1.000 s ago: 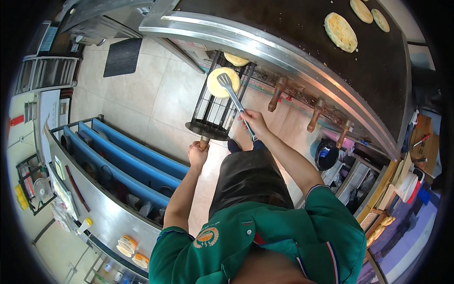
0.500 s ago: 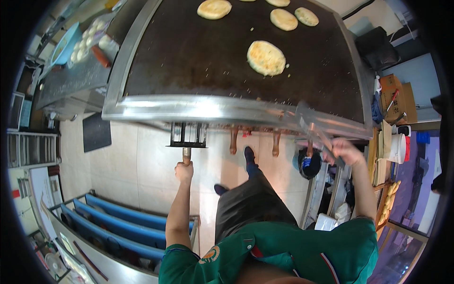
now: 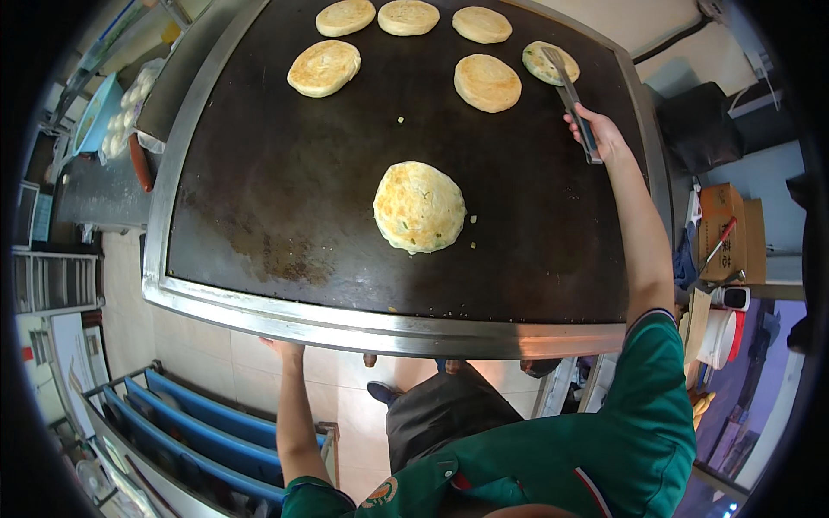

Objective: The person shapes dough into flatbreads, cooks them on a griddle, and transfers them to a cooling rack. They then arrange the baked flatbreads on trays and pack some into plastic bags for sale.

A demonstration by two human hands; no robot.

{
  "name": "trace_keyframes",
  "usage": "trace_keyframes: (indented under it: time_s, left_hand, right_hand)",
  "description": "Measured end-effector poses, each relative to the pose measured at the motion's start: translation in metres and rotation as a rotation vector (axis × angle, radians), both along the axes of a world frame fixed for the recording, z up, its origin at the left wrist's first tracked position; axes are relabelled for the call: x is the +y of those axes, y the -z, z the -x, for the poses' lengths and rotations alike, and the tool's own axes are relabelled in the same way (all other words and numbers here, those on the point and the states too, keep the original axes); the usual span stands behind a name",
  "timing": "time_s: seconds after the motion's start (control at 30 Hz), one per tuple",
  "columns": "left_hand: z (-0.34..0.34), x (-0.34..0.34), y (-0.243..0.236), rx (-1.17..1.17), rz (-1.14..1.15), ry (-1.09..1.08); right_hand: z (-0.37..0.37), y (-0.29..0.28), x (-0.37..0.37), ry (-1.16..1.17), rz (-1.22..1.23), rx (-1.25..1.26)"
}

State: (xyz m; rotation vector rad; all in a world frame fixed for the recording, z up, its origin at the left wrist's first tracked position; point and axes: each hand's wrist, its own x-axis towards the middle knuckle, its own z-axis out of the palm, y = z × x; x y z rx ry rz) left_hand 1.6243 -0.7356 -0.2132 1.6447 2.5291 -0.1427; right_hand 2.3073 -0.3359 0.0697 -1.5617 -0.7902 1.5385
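In my right hand (image 3: pixel 603 135) are long metal tongs (image 3: pixel 572 99), their tip on a small, green-flecked flatbread (image 3: pixel 541 66) at the far right of the griddle. The fingers are wrapped round the dark handle part. Near the griddle's front rim, my left hand (image 3: pixel 287 347) is mostly hidden below the metal edge, so what it touches does not show. A larger browned flatbread (image 3: pixel 420 207) with green bits lies alone in the middle of the dark griddle (image 3: pixel 285 198). Several round golden flatbreads, among them one flatbread (image 3: pixel 488 83), lie farther back.
A raised metal rim (image 3: pixel 389 333) borders the griddle. To the left, a counter bears white dough balls (image 3: pixel 121 121), a light-blue basin (image 3: pixel 97 116) and a reddish-brown handle (image 3: pixel 140 162). Blue racks (image 3: pixel 203 423) stand at the lower left; cardboard boxes (image 3: pixel 724 226) and a white bucket (image 3: pixel 717 337) are at right.
My right hand has swung the tongs from beside the front rim to the far-right flatbread. My left hand, earlier gripping a wooden drawer handle, is now mostly under the rim. The view has moved forward.
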Motion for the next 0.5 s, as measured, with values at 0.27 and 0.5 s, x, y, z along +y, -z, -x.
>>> trace_keyframes:
  time_s: [0.27,0.5]
  left_hand:
    - [-0.187,-0.023,-0.010,-0.514,-0.182,0.020]
    - [-0.195,-0.069,-0.025,-0.428,-0.025,-0.232]
  right_hand:
    - [0.009,-0.036,-0.176,-0.176,-0.171,-0.112]
    - [0.090,-0.038,-0.349,-0.383,-0.251,0.011]
